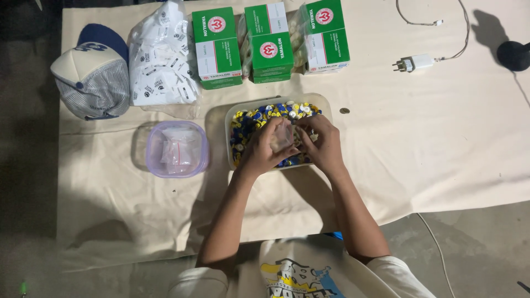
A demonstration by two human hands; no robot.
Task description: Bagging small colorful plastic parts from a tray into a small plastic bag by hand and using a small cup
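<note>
- Left hand (264, 150) and right hand (322, 144) together over tray (326, 102), pinching small clear bag (284, 135).
- Tray full of blue, yellow and white caps (259, 116).
- Purple-rimmed tub (176, 149) with clear bags just left of tray.
- Green boxes (270, 49), white packet bag (160, 60) behind; cap (94, 77) far left.
- Charger plug (414, 62), coin (344, 110) on cream cloth (441, 154).

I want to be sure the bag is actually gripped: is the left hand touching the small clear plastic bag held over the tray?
Touching. The head view shows the left hand's fingers wrapped against the small clear bag, no gap between them, above the tray.
</note>
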